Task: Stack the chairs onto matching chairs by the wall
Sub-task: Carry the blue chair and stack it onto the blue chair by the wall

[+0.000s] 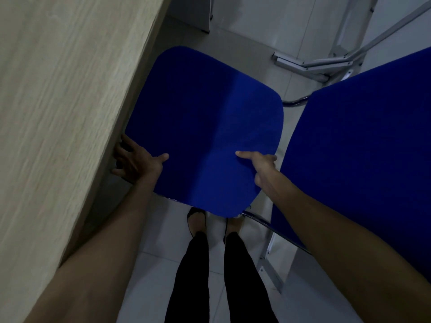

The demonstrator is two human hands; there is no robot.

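Note:
A blue upholstered chair [205, 127] fills the middle of the head view, seen from above, its padded panel facing me. My left hand [137, 162] grips the panel's left edge, thumb on top and fingers spread beside the desk. My right hand [261, 166] grips the right edge, thumb on the blue fabric, fingers hidden behind it. A second blue chair [363, 145] stands close on the right, its chrome tube frame [263, 221] showing below.
A light wooden desk [58, 113] runs along the left, right beside the held chair. A grey metal table leg and foot [303, 64] stand at the upper right. My legs and feet [198, 229] stand on the pale tiled floor below the chair.

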